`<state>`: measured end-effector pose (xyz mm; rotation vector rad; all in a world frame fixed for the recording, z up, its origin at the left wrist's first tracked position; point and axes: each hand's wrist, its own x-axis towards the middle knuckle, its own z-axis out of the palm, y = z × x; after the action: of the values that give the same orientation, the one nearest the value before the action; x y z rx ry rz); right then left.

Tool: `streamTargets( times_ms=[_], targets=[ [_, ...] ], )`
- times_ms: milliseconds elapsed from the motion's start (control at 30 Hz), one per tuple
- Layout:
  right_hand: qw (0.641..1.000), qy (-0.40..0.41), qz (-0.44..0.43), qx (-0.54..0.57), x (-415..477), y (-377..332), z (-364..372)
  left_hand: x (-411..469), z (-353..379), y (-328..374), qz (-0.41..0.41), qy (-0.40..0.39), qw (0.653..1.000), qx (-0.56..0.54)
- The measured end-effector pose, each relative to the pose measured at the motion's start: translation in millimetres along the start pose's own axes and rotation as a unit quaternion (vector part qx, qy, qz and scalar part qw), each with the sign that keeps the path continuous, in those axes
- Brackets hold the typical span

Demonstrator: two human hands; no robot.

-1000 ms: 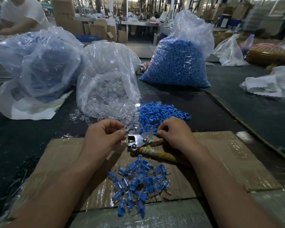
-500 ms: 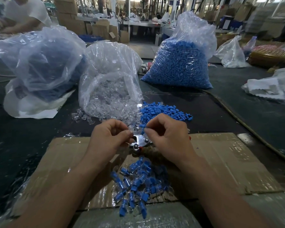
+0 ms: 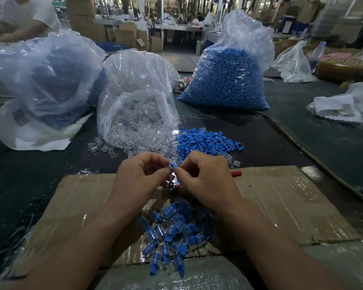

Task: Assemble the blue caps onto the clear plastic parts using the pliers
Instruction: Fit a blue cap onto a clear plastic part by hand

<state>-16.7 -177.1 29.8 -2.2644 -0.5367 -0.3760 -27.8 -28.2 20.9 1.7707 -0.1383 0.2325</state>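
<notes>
Dozens of capped parts (image 3: pixel 172 233) heap at the cardboard's (image 3: pixel 281 195) near edge, while left hand (image 3: pixel 143 176) pinches a clear part (image 3: pixel 171 168) and right hand (image 3: pixel 205 176) pinches a blue cap (image 3: pixel 173 165) against it above the idle pliers (image 3: pixel 236 173); loose caps (image 3: pixel 205 141) and full bags (image 3: pixel 228 80) await, so judged far from done.

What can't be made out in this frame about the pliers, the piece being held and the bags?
The pliers: head view, both hands cover all but a red handle tip; jaws unseen.
The blue cap and clear part: head view, tiny, pinched between left hand and right hand; whether seated is unclear.
The far-left bag: head view, wrinkled plastic blurs its contents.
</notes>
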Motion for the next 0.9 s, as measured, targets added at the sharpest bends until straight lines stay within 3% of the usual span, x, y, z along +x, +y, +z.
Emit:
streamTargets(
  times_ms=[400,633,900],
  targets=[
    [1.000,-0.017,0.007,0.014,0.9,3.8,-0.1,-2.2,0.5,3.3,0.017,-0.033,0.999,0.004],
    [0.998,0.002,0.011,0.067,1.7,2.6,-1.3,-3.5,-1.2,6.1,0.007,-0.035,0.997,-0.071],
    [0.986,-0.018,-0.036,0.160,-1.0,-0.2,1.9,1.3,-4.7,1.3,-0.065,-0.046,0.987,-0.142]
  ],
)
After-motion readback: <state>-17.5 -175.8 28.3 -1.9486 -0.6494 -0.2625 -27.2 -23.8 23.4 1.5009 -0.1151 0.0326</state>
